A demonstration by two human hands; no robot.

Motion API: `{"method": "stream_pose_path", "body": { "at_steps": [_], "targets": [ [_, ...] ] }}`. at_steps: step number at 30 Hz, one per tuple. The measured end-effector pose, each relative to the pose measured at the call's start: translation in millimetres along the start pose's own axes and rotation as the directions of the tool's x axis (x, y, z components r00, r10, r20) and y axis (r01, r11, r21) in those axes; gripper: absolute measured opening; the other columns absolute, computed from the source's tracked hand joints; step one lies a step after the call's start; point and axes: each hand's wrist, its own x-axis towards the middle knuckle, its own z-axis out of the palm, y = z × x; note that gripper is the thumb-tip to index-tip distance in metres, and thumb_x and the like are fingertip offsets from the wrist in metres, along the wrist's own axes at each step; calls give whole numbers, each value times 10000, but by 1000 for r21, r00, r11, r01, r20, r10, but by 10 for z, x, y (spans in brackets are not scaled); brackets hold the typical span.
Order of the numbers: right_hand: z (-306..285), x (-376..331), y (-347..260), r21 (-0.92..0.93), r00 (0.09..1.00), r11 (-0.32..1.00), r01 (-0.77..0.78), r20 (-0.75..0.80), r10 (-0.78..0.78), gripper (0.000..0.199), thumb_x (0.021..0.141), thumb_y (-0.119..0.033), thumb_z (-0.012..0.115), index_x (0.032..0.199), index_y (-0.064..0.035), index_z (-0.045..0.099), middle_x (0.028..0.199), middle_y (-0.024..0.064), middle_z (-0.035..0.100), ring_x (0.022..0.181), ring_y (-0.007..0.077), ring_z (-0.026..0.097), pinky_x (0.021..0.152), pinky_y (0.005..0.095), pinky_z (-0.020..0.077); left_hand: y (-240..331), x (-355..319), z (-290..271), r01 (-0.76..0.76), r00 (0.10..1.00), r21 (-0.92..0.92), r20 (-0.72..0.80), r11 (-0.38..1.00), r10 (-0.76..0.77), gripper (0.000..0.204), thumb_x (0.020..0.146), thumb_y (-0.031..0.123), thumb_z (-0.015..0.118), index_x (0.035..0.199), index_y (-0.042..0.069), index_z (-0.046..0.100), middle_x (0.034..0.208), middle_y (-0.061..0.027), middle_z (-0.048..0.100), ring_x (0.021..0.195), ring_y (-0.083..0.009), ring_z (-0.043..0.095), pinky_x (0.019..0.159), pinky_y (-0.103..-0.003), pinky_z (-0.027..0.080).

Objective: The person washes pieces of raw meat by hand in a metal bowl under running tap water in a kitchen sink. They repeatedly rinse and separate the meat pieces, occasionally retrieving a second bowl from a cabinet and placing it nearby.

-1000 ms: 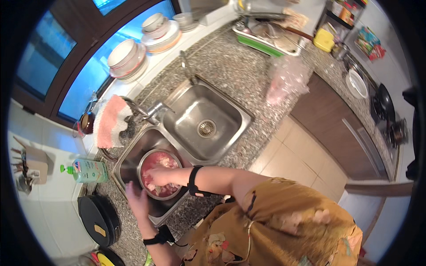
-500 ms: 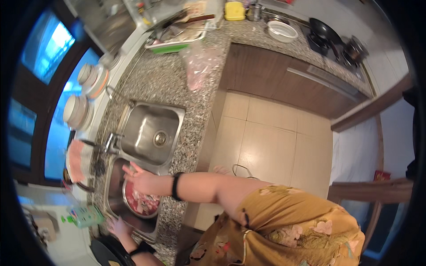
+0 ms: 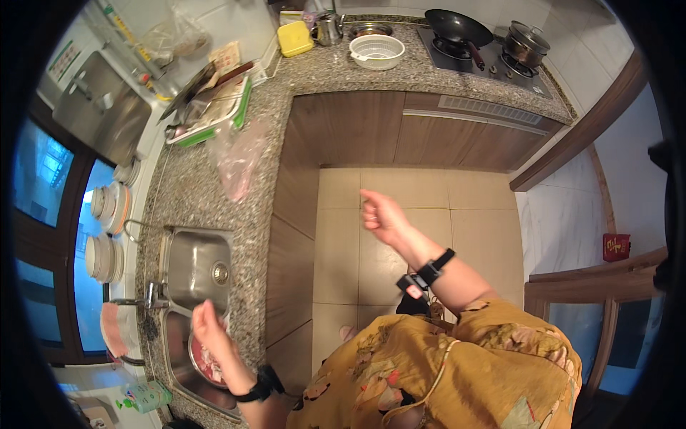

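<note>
My left hand hovers over the double sink, above the edge of a bowl of cut raw meat. Its fingers are drawn together and nothing shows in them. The bowl sits in the nearer steel basin, partly covered by that hand and forearm. Away from the counter, over the tiled floor, my right hand is raised with its fingers curled, and no object is visible in it. A dark band circles each wrist. Beside the left hand, the farther basin shows its bare drain.
A faucet stands behind the sink. Farther along the granite counter lie a crumpled plastic bag and a green-rimmed tray of utensils. A white colander, wok and lidded pot are at the back.
My right hand has left the meat bowl and swung right, over the floor. The left hand has risen from the sink's near corner to above the bowl. The view has turned too.
</note>
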Motion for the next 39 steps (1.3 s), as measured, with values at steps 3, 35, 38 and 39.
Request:
{"method": "stream_pose_path", "body": {
  "at_steps": [3, 35, 38, 39],
  "targets": [
    [-701, -13, -856, 95, 998, 994, 47, -55, -42, 440, 916, -260, 544, 568, -178, 287, 519, -51, 277, 424, 66, 217, 369, 222, 158, -57, -103, 1411, 67, 933, -107, 358, 992, -25, 280, 890, 69, 590, 1165, 62, 543, 757, 56, 491, 512, 6, 338, 420, -157, 224],
    [-1502, 987, -4395, -130, 972, 982, 139, -171, -160, 402, 939, -207, 524, 599, -131, 324, 522, -38, 291, 448, 61, 236, 394, 215, 187, -2365, 1249, 8220, 945, 322, -300, 765, 134, -557, 631, 877, 705, 250, 1008, 119, 445, 758, -47, 415, 618, -165, 331, 554, -281, 292],
    [-1560, 1106, -4516, -150, 970, 982, 115, -198, -144, 405, 938, -214, 532, 598, -135, 327, 523, -40, 293, 451, 59, 239, 397, 216, 180, -2438, 1232, 8269, 945, 313, -317, 792, 85, -524, 607, 893, 686, 228, 844, 108, 406, 744, -57, 412, 605, -177, 349, 536, -290, 298],
    [-1584, 1141, -4558, -156, 970, 980, 123, -191, -153, 407, 938, -216, 534, 597, -136, 326, 523, -41, 293, 451, 59, 239, 397, 216, 179, -2453, 1235, 8280, 944, 311, -320, 795, 76, -520, 610, 892, 688, 227, 829, 107, 405, 735, -57, 409, 607, -180, 352, 536, -293, 300]
  ]
}}
